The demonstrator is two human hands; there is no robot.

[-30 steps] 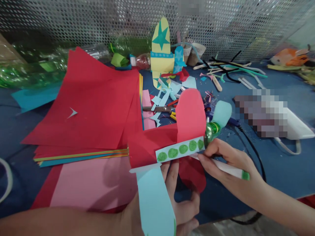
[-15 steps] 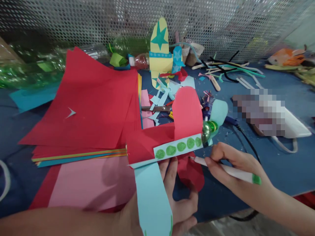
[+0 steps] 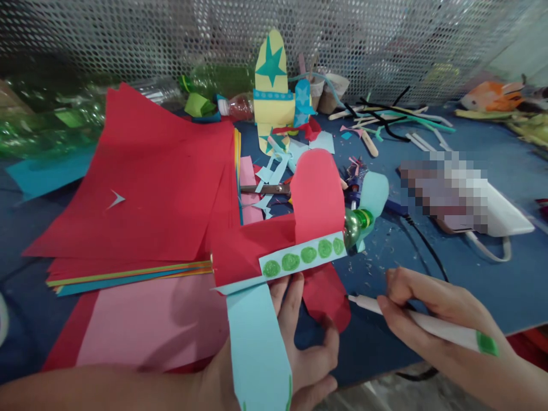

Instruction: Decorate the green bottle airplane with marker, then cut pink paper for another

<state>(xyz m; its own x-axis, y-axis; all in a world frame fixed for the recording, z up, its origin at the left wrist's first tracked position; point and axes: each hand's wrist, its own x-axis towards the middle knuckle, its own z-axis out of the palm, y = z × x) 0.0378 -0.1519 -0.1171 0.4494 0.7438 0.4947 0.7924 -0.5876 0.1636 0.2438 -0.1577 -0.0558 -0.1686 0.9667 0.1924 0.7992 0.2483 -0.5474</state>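
Bottle plane [image 3: 257, 242] against left grip [image 3: 310, 357], apart from right grip [image 3: 449, 311].

White marker [image 3: 445, 331] slants beside the red-wrapped bottle plane [image 3: 257, 244].

Scissors [image 3: 274, 189] lie behind bottle plane [image 3: 252, 245], right of paper stack [image 3: 171, 182].

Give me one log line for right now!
left hand: against plane; right hand: holds marker; tip: off strip; strip: five green dots
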